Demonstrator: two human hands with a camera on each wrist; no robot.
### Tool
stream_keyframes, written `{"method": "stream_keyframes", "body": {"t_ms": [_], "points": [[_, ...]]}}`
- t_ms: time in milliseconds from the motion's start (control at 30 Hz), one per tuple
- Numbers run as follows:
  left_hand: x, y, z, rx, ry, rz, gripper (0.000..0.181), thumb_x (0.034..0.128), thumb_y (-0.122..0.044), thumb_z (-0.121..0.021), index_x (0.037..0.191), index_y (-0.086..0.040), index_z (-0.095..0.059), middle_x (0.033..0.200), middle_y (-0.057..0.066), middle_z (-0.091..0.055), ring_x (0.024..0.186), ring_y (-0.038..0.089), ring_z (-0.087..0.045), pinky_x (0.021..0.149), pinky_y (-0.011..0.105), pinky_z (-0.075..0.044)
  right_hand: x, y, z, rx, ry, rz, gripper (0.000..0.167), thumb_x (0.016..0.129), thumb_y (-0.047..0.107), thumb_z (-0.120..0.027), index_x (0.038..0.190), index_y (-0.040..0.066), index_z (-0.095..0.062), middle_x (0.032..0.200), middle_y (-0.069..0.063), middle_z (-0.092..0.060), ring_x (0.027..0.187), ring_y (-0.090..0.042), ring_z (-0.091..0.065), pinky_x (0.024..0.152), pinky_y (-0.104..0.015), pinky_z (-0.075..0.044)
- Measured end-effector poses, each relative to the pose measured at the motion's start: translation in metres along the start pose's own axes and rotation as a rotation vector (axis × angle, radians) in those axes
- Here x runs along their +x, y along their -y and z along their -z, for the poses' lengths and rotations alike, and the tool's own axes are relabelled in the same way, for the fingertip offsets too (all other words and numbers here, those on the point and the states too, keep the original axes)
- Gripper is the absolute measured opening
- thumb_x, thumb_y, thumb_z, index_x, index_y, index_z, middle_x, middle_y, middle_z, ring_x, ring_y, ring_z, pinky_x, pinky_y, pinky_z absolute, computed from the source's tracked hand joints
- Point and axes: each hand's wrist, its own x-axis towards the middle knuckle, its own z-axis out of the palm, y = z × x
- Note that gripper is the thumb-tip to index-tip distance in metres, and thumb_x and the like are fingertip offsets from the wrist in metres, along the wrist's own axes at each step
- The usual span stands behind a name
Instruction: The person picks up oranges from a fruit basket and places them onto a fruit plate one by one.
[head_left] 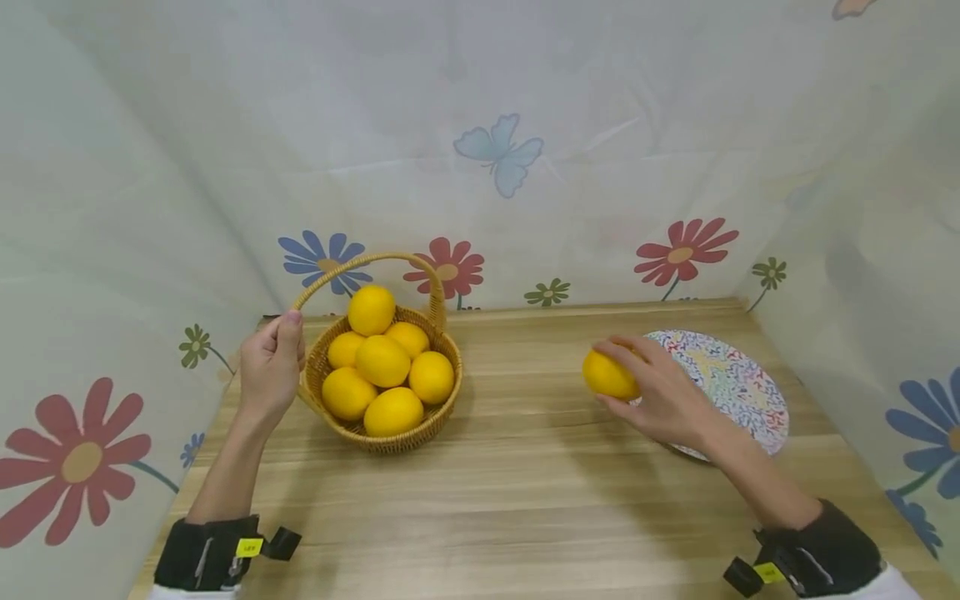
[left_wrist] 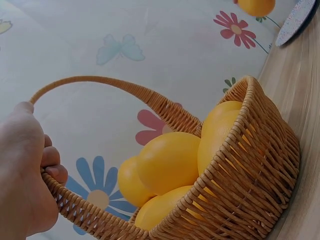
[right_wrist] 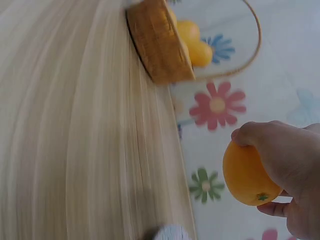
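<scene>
My left hand (head_left: 272,362) grips the left side of the arched handle of a wicker basket (head_left: 393,442). Inside the basket several yellow-orange oranges (head_left: 382,361) are heaped; the left wrist view shows some of them (left_wrist: 170,162) above the woven rim. On the right, my right hand (head_left: 663,387) holds a single orange (head_left: 609,375) between thumb and fingers, raised above the table beside the plate's left edge. A green stem end shows on this orange (right_wrist: 250,175) in the right wrist view. Part of the plate (head_left: 738,387) is hidden behind the right hand and forearm.
The round plate has a speckled, multicoloured pattern and lies at the table's right. A wood-grain table (head_left: 510,492) extends between basket and plate. Pale curtains (head_left: 375,125) printed with flowers and a butterfly surround the table at the back and both sides.
</scene>
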Motion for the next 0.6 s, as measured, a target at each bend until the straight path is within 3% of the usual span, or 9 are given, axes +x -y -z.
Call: {"method": "stream_keyframes", "body": {"t_ms": [333, 600], "points": [[0.000, 0.001, -0.001, 0.000, -0.007, -0.051, 0.061, 0.1208, -0.030, -0.052, 0.071, 0.002, -0.037, 0.054, -0.007, -0.036, 0.047, 0.009, -0.028, 0.046, 0.028, -0.021, -0.024, -0.068, 0.041, -0.070, 0.018, -0.252, 0.074, 0.086, 0.010, -0.097, 0.150, 0.002, -0.061, 0.143, -0.029, -0.063, 0.116, -0.049, -0.064, 0.091, -0.072, -0.064], [-0.002, 0.003, -0.002, 0.074, -0.035, -0.052, 0.061, 0.1196, -0.033, -0.054, 0.070, 0.001, -0.040, 0.054, -0.008, -0.039, 0.048, 0.009, -0.031, 0.046, 0.026, -0.023, -0.021, -0.104, 0.048, -0.053, 0.003, -0.390, 0.071, 0.092, 0.014, -0.092, 0.152, -0.003, -0.059, 0.144, -0.031, -0.060, 0.118, -0.051, -0.058, 0.096, -0.075, -0.058]]}}
